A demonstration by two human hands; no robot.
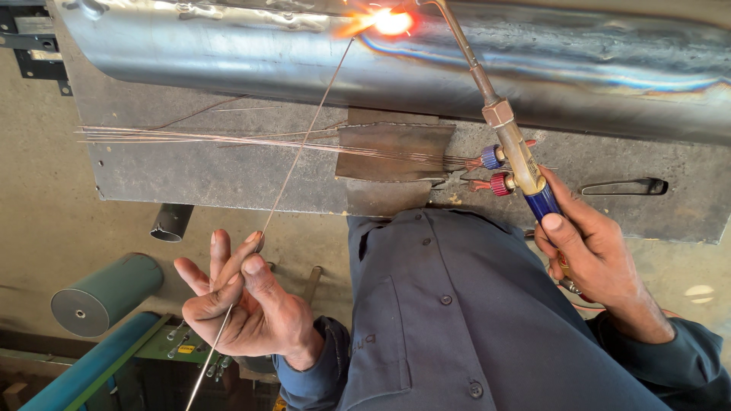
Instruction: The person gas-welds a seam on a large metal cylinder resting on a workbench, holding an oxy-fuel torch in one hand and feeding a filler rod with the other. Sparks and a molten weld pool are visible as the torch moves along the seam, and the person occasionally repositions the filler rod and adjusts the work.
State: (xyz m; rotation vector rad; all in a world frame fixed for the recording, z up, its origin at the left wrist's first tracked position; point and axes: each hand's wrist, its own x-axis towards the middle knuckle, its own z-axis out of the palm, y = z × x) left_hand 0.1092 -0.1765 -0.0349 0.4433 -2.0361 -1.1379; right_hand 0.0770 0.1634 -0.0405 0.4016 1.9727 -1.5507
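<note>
My right hand (595,255) grips the blue handle of a brass gas torch (512,144) with red and blue valve knobs. Its thin neck rises to a bright orange flame (390,21) on the seam of a large shiny metal cylinder (228,53). My left hand (244,301) pinches a thin filler rod (301,148) between thumb and forefinger, the other fingers spread. The rod slants up and its tip reaches the flame.
A bundle of spare rods (213,138) lies across a grey steel table (221,179), over a rusty plate (392,152). A spark lighter (624,186) rests at the right. A teal roller (106,295) and a short pipe (171,222) sit lower left.
</note>
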